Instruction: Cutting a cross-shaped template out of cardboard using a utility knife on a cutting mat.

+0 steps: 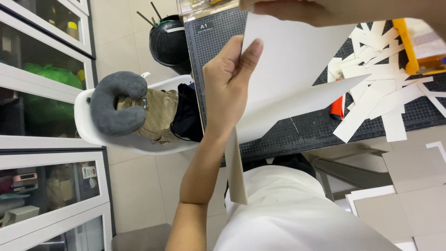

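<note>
Left hand (227, 88) gripping paper sheet (288, 65) edge, above cutting mat (278, 135)

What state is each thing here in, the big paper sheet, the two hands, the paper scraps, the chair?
Paper sheet: lifted, bent.
Left hand: gripping the sheet's edge.
Right hand: on the sheet's top edge.
Paper strips: scattered flat on the cutting mat.
White chair: holding neck pillow and clothes.

Pale square floor tiles (132, 49) run under everything here, lit evenly and bright. Along one side stands a white-framed cabinet with glass doors (44, 76), green bags dim behind the panes. A white moulded plastic chair (83, 116) sits beside it, carrying a grey U-shaped neck pillow (109, 109) and folded tan and black clothes. Near the chair is a round black bin (168, 44) with sticks poking out.
</note>
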